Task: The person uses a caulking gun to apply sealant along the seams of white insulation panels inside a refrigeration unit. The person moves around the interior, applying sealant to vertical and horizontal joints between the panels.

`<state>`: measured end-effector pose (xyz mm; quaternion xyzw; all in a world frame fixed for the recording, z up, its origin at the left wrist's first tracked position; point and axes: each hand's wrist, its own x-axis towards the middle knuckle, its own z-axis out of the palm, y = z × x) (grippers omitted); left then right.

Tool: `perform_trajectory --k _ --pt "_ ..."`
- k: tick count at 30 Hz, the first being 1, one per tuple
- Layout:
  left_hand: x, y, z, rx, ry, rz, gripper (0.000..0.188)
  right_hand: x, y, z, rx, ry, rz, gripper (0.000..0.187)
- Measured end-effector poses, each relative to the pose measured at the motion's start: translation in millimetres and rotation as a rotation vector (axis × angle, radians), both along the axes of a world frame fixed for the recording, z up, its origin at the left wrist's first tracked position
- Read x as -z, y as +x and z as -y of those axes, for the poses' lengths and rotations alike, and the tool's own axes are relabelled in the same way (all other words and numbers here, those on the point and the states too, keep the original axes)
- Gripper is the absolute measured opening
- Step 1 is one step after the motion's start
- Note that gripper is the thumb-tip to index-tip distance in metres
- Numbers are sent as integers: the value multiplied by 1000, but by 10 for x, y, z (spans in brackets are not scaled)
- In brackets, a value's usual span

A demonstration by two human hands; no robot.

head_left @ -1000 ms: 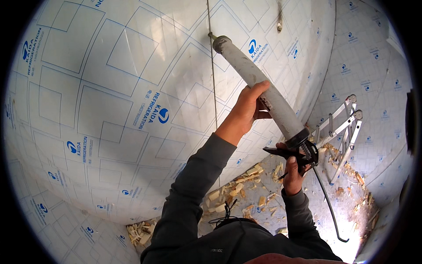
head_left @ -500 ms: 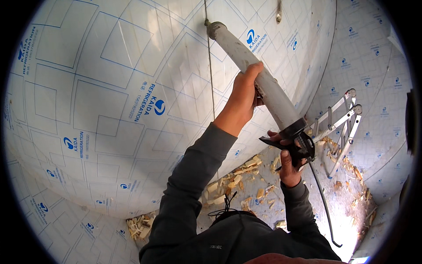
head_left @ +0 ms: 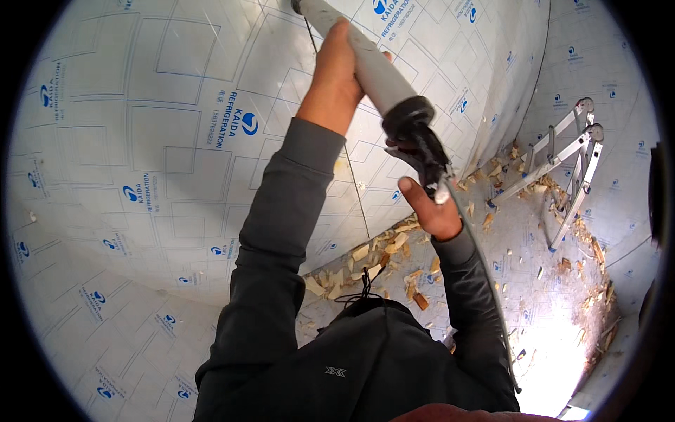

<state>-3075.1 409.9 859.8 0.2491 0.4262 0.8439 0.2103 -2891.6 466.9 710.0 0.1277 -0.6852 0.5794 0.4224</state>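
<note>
A caulking gun [head_left: 383, 77] with a long grey barrel slants up toward the upper left, along a white wall panel printed in blue [head_left: 190, 84]. My left hand [head_left: 334, 77] is wrapped round the barrel near its front end. At the back, my right hand [head_left: 436, 211] grips the black handle [head_left: 425, 148], its thumb showing beside it. A thin metal rod [head_left: 485, 271] runs from the handle down past my right forearm. The front end of the gun is at the upper edge of the picture, near a dark panel seam [head_left: 355, 183]; its tip is cut off from view.
A folding metal ladder [head_left: 541, 171] stands at the right, by the far wall. Pale yellow and brown broken chunks [head_left: 394, 246] lie scattered on the floor along the wall's foot. Bright light falls on the floor [head_left: 555, 359] at the lower right.
The caulking gun and both hands have shifted up and left in the picture, and the front tip has left the view. The ladder and wall appear shifted too, as the view has moved.
</note>
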Motion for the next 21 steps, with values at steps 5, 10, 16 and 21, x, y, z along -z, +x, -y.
perform_trajectory --k 5,10,16,21 --pt "-96 21 87 -34 -95 11 65 2 -152 23 22 87 -9 14" --pt "-55 -160 4 -276 -354 -39 67 275 -353 -26 51 128 -99 18" --pt "92 -226 1 -313 -404 -40 64 479 -429 41 97 125 -200 32" --pt "208 -186 -64 -375 -406 -83 62 815 -714 60 149 32 -160 24"
